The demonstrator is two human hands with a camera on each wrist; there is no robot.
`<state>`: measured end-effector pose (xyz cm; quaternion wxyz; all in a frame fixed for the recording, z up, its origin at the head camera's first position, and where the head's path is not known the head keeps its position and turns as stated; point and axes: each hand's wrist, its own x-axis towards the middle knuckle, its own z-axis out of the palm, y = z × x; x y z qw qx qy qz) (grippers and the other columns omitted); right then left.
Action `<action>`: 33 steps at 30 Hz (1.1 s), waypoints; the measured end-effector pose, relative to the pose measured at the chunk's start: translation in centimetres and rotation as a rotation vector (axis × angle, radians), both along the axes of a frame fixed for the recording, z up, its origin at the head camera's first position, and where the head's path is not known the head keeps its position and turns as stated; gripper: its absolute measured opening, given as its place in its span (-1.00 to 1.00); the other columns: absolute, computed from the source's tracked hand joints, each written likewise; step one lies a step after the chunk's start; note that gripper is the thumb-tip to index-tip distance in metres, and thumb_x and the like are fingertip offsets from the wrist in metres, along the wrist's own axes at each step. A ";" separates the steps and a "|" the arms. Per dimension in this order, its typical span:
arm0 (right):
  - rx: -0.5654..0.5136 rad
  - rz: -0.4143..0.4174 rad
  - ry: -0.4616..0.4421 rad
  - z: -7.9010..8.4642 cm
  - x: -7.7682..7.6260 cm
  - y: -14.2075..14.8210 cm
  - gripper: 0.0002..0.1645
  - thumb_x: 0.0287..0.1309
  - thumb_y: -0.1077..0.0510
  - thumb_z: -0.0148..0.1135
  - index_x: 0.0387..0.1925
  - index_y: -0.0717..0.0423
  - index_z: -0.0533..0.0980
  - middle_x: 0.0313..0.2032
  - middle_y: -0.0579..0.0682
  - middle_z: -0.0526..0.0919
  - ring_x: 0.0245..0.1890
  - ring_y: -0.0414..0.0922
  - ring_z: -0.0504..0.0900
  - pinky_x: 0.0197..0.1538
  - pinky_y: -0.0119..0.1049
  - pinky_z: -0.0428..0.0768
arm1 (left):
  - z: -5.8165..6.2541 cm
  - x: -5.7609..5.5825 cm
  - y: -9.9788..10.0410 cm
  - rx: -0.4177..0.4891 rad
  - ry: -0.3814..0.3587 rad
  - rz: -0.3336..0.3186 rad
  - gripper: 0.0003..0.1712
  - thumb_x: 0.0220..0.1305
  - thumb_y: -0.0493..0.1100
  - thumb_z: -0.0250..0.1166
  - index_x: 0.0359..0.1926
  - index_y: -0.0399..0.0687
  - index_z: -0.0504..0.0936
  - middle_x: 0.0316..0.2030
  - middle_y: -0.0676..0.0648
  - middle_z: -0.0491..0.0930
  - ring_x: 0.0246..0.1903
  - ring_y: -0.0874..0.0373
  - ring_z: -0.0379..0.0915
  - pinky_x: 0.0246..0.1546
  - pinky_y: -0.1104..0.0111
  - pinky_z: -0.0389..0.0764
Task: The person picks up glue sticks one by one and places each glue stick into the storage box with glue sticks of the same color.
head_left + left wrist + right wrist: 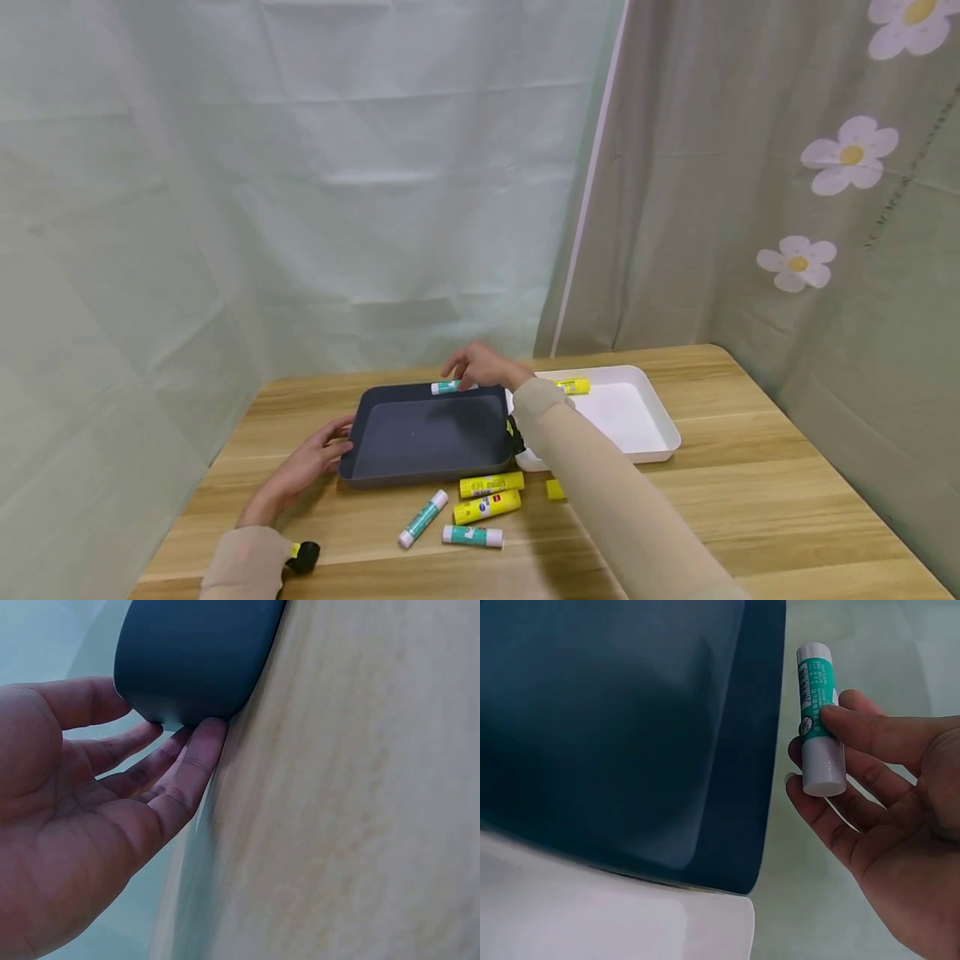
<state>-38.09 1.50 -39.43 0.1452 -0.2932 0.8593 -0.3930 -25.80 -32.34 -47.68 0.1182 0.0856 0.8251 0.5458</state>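
Note:
My right hand (483, 367) pinches a teal-and-white glue stick (821, 720) between thumb and fingers. In the head view that stick overlaps the back rim of the dark grey-blue tray (427, 437), whose floor shows nothing lying on it. At the tray's left side, my left hand (311, 458) touches the outer wall with its fingertips. The left wrist view shows these fingers (184, 780) fairly straight, low against the wall near the tabletop. In front of the tray lie two yellow glue sticks (491, 485) and two teal-and-white glue sticks (472, 536).
A white tray (663, 425) adjoins the dark tray's right side, with a yellow glue stick (573, 386) at its back left. My right forearm covers part of it and of another yellow stick (555, 490). Curtains (390, 208) hang behind the wooden table (787, 508).

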 end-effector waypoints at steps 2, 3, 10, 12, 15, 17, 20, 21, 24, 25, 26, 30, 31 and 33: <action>0.002 -0.009 -0.011 -0.1 0.0 -0.1 -0.58 0.12 0.54 0.35 0.04 0.30 0.70 -0.13 0.18 0.76 -0.18 -0.04 0.69 -0.17 -0.29 0.63 | 0.0 0.0 0.0 0.002 -0.001 0.003 -0.29 0.63 -0.24 0.04 0.61 -0.35 -0.02 0.46 -0.52 0.08 0.40 -0.43 0.19 0.30 -0.12 0.45; 0.004 -0.014 -0.017 -0.2 0.1 -0.2 -0.58 0.13 0.54 0.35 0.04 0.29 0.70 -0.13 0.17 0.76 -0.17 -0.04 0.69 -0.16 -0.28 0.64 | -0.1 0.0 0.0 0.004 -0.001 0.003 -0.29 0.64 -0.23 0.03 0.61 -0.34 -0.02 0.46 -0.52 0.08 0.40 -0.43 0.19 0.30 -0.12 0.44; 0.005 -0.033 -0.033 -0.9 0.4 -0.9 -0.62 0.18 0.55 0.32 0.00 0.24 0.73 -0.13 0.17 0.76 -0.18 -0.05 0.68 -0.23 -0.33 0.59 | -0.1 -0.2 -0.1 0.013 0.002 -0.005 -0.29 0.64 -0.21 0.03 0.61 -0.34 -0.01 0.46 -0.52 0.08 0.41 -0.42 0.19 0.31 -0.14 0.42; 0.012 -0.036 -0.026 -1.1 0.4 -1.0 -0.62 0.20 0.55 0.30 -0.01 0.23 0.74 -0.12 0.17 0.76 -0.20 -0.07 0.66 -0.28 -0.36 0.55 | -0.1 -0.2 -0.1 0.012 0.002 -0.004 -0.30 0.64 -0.21 0.03 0.61 -0.34 -0.01 0.46 -0.52 0.09 0.40 -0.42 0.20 0.30 -0.13 0.44; 0.017 -0.036 -0.017 -1.3 0.5 -1.3 -0.63 0.21 0.54 0.31 -0.01 0.23 0.74 -0.12 0.17 0.76 -0.26 -0.10 0.61 -0.33 -0.36 0.49 | -0.1 -0.1 0.0 0.014 0.003 -0.001 -0.30 0.64 -0.22 0.03 0.61 -0.35 -0.01 0.46 -0.52 0.09 0.39 -0.42 0.21 0.28 -0.10 0.46; 0.017 -0.027 -0.009 -1.5 0.5 -1.3 -0.65 0.20 0.53 0.32 -0.03 0.24 0.74 -0.13 0.17 0.76 -0.29 -0.12 0.58 -0.34 -0.36 0.47 | -0.1 0.0 0.1 0.014 0.009 -0.006 -0.30 0.64 -0.23 0.02 0.61 -0.37 -0.02 0.45 -0.53 0.09 0.38 -0.42 0.22 0.27 -0.09 0.48; 0.027 0.000 0.013 -1.7 0.5 -1.4 -0.67 0.18 0.53 0.34 -0.05 0.26 0.75 -0.17 0.14 0.77 -0.31 -0.15 0.58 -0.32 -0.38 0.49 | -0.1 0.0 0.1 0.015 0.014 -0.009 -0.30 0.64 -0.23 0.02 0.61 -0.37 -0.03 0.45 -0.54 0.09 0.38 -0.43 0.23 0.26 -0.08 0.49; 0.034 0.008 0.019 -1.8 0.5 -1.4 -0.68 0.18 0.53 0.34 -0.06 0.27 0.75 -0.19 0.13 0.77 -0.31 -0.16 0.58 -0.30 -0.38 0.51 | -0.1 0.1 0.1 0.016 0.014 -0.007 -0.30 0.64 -0.23 0.02 0.61 -0.37 -0.02 0.45 -0.54 0.09 0.38 -0.42 0.23 0.25 -0.08 0.50; 0.047 0.024 0.027 -2.0 0.6 -1.6 -0.69 0.18 0.54 0.34 -0.08 0.28 0.75 -0.22 0.10 0.77 -0.30 -0.18 0.59 -0.24 -0.40 0.56 | -0.1 0.1 0.1 0.018 0.013 -0.010 -0.30 0.65 -0.24 0.02 0.61 -0.38 -0.03 0.45 -0.55 0.08 0.38 -0.43 0.22 0.26 -0.08 0.50; 0.048 0.027 0.023 -2.1 0.7 -1.6 -0.69 0.18 0.55 0.33 -0.08 0.28 0.75 -0.21 0.11 0.77 -0.30 -0.18 0.59 -0.22 -0.39 0.57 | -0.1 0.1 0.1 0.021 0.008 -0.003 -0.30 0.64 -0.24 0.02 0.61 -0.37 -0.02 0.45 -0.54 0.08 0.38 -0.43 0.22 0.26 -0.08 0.49; 0.049 0.027 0.017 -2.2 0.7 -1.7 -0.69 0.19 0.55 0.32 -0.08 0.29 0.74 -0.21 0.12 0.77 -0.30 -0.17 0.59 -0.22 -0.39 0.57 | -0.1 0.1 0.1 0.023 0.007 -0.005 -0.30 0.64 -0.25 0.02 0.61 -0.38 -0.03 0.46 -0.55 0.07 0.39 -0.44 0.21 0.26 -0.08 0.49; 0.058 0.031 -0.010 -2.3 1.1 -1.8 -0.67 0.21 0.56 0.28 -0.05 0.31 0.73 -0.16 0.18 0.76 -0.29 -0.17 0.56 -0.19 -0.36 0.59 | 0.0 0.1 0.0 0.028 0.003 -0.006 -0.30 0.64 -0.25 0.01 0.61 -0.38 -0.04 0.46 -0.56 0.05 0.39 -0.44 0.21 0.27 -0.10 0.47; 0.061 0.036 -0.016 -2.3 1.2 -1.8 -0.66 0.20 0.57 0.28 -0.04 0.31 0.73 -0.15 0.19 0.76 -0.27 -0.14 0.59 -0.19 -0.35 0.60 | 0.0 0.1 0.0 0.030 0.003 -0.007 -0.30 0.64 -0.25 0.01 0.61 -0.39 -0.05 0.46 -0.56 0.06 0.39 -0.43 0.22 0.27 -0.10 0.47; 0.084 0.045 -0.018 -2.5 1.3 -1.8 -0.66 0.21 0.56 0.28 -0.03 0.31 0.73 -0.11 0.18 0.76 -0.22 -0.11 0.63 -0.17 -0.33 0.62 | 0.1 0.1 0.1 0.032 0.006 -0.013 -0.30 0.64 -0.26 0.00 0.60 -0.40 -0.06 0.45 -0.57 0.05 0.38 -0.43 0.22 0.27 -0.10 0.47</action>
